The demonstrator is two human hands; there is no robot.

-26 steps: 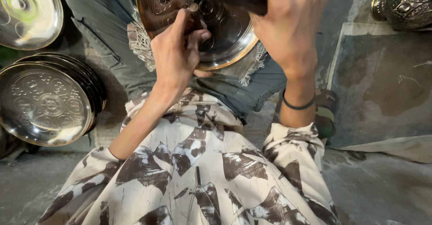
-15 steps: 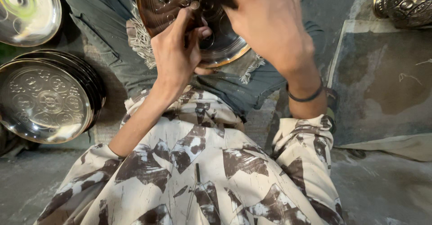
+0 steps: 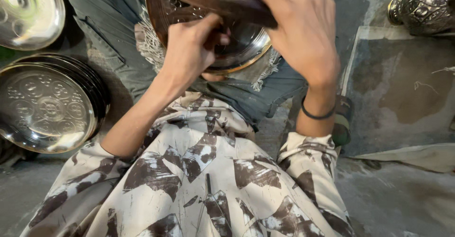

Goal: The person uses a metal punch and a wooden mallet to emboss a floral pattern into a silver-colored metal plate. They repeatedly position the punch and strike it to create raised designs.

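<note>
Head view: the left hand is closed into a loose fist against the inner face of a round metal plate, fingers curled; whether a small tool is pinched inside it cannot be told. The right hand is wrapped around a dark wooden block, fingers folded over its top, and a dark band is worn at that wrist. The block's long axis runs from upper left to lower right across the plate, its lower right end covered by the right hand. The plate is held on the lap over a fringed cloth, its embossed face turned up toward the camera and its top rim cut off by the picture's upper edge. A stack of embossed plates is seen on the floor at the left, another shiny plate at the upper left corner, and an ornate metal pot at the upper right.
</note>
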